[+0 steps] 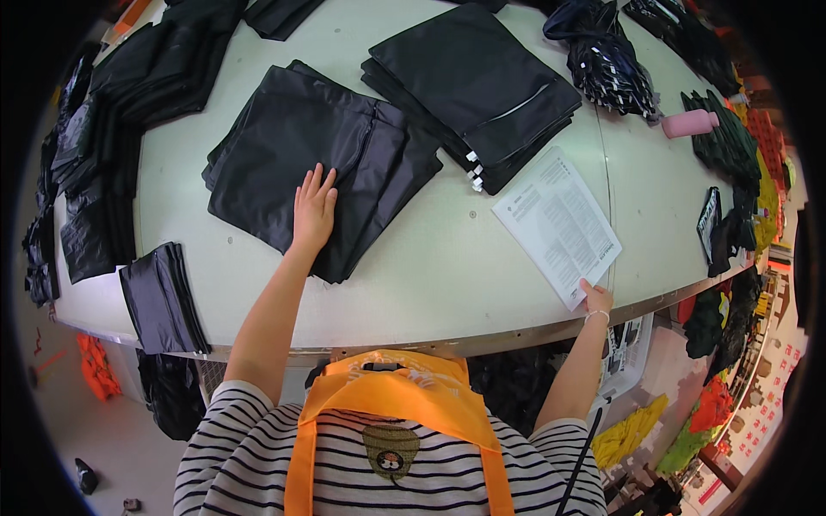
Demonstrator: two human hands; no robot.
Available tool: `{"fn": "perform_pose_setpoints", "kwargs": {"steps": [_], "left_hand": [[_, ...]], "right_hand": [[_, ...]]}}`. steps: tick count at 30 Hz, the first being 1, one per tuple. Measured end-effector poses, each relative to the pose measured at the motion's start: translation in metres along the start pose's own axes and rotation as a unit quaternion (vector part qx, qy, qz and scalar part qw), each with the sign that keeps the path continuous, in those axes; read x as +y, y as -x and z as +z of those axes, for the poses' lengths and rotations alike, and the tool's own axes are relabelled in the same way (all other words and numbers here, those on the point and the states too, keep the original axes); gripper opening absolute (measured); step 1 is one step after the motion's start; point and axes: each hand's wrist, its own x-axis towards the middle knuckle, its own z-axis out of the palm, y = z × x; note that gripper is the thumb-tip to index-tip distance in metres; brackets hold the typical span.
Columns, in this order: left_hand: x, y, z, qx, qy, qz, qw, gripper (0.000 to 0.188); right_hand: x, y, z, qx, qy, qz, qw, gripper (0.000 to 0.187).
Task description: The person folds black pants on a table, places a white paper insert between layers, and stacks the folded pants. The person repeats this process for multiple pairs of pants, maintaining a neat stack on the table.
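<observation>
My left hand (pixel 316 213) lies flat with its fingers stretched out on a stack of black fabric pieces (pixel 292 146), the top one crossed by a zipper. My right hand (pixel 596 297) grips the near corner of a printed white sheet or flat packet (pixel 559 225), which rests on the table; whether it is one sheet or several, I cannot tell. Just beyond it, a second stack of black pieces (pixel 469 73) shows a pale-edged slit and small white tags at its near corner.
Folded black pieces (pixel 168 297) sit at the table's (pixel 413 297) near left edge, with more black piles (pixel 103 172) behind. At the right are a bundle of dark straps (pixel 607 64), a pink bottle (pixel 688 124) and dark cloth. A white crate (pixel 632 357) stands below the edge.
</observation>
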Motion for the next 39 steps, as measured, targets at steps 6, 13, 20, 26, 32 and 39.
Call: {"fn": "perform_pose_setpoints", "kwargs": {"steps": [6,13,20,26,32,39], "left_hand": [[0.009,0.01,-0.021,-0.007,0.126,0.011,0.992,0.04],[0.019,0.02,-0.043,0.014,0.139,0.055,0.989,0.04],[0.035,0.021,-0.046,0.004,0.14,0.099,0.985,0.039],[0.052,0.035,-0.049,-0.065,0.113,0.128,0.983,0.04],[0.059,0.042,-0.035,-0.065,0.125,0.109,0.984,0.042],[0.065,0.047,-0.024,-0.04,0.164,0.073,0.983,0.041]], "right_hand": [[-0.038,0.036,-0.026,0.059,0.181,-0.118,0.975,0.039],[-0.074,0.112,-0.085,-0.002,-0.296,-0.274,0.915,0.029],[-0.094,0.227,-0.001,-0.277,-0.242,-0.219,0.904,0.027],[-0.112,0.284,0.092,-0.259,-0.306,-0.175,0.899,0.025],[-0.14,0.36,0.19,-0.331,-0.305,-0.228,0.864,0.023],[-0.183,0.377,0.256,-0.359,-0.196,-0.272,0.871,0.024]]}}
